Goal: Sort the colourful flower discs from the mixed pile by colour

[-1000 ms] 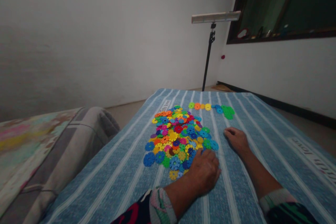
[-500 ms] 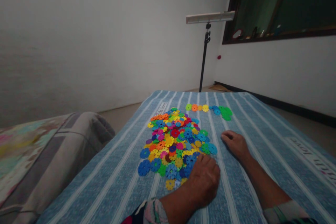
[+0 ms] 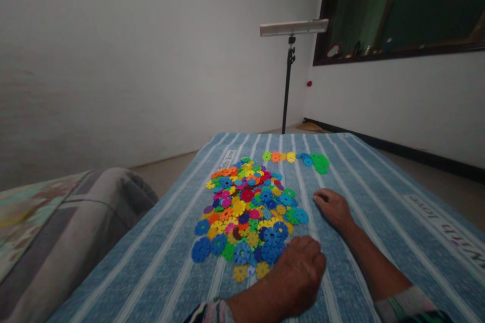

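Note:
A heap of colourful flower-shaped discs (image 3: 246, 207) covers the middle of the striped blue cloth. At the heap's lower right edge lies my left hand (image 3: 299, 272), its fingers curled, and what they hold, if anything, is hidden. My right hand (image 3: 333, 207) rests on the cloth to the right of the heap, fingers bent together, with nothing I can make out in them. Beyond both hands runs a row of discs, from a light green disc (image 3: 267, 156) through orange and yellow to blue, ending in a cluster of green discs (image 3: 321, 163).
A covered table (image 3: 151, 262) stretches away from me. Behind it stands a lamp on a black stand (image 3: 287, 86). At the left is a grey-draped piece (image 3: 102, 207) with a patterned cloth. A dark window (image 3: 409, 5) is at upper right.
The whole view has shifted slightly. My left hand has moved a little toward me and right, away from the blue discs at the heap's edge. My right hand looks much the same.

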Demonstrator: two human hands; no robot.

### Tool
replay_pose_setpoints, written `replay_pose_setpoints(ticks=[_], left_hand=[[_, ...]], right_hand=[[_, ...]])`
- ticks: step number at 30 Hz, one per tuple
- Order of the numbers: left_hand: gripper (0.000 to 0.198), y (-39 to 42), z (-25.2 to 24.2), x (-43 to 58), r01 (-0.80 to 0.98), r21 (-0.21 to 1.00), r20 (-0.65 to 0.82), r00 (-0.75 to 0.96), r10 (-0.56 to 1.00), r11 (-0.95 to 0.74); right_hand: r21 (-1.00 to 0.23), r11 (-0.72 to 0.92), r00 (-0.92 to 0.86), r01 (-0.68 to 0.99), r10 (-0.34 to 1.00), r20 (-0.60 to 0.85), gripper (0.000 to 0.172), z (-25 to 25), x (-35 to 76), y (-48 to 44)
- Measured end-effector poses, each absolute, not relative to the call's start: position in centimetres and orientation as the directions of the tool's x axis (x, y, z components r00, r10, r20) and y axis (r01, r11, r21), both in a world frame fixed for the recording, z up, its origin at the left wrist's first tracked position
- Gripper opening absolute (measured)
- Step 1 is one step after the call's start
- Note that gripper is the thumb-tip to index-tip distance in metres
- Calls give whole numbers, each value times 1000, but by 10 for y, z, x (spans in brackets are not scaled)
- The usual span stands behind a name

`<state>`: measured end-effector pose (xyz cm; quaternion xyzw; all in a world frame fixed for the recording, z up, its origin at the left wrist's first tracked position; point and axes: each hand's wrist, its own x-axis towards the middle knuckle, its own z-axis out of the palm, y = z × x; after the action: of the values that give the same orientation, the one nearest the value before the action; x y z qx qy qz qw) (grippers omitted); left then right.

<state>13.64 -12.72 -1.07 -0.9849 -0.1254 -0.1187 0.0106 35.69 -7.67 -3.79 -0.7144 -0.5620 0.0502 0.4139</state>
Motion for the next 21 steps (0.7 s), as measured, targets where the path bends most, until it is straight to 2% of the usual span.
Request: replay_pose_setpoints(ticks=[10,16,21], left_hand=[[15,-143,-9,146,178,-14,270,948,167,-984],[12,-140,-24,153,181,-16,312,935,167,-983],[22,-137,-34,158,143,30,342,928,145,-989]], right_hand=[[-509,-15,274,861,856,438,25,-37,350,-77],[-508,164,99,846,887,450,22,-29,314,-78],[-464,270,-31,844,887,460,20,-25,290,-80]])
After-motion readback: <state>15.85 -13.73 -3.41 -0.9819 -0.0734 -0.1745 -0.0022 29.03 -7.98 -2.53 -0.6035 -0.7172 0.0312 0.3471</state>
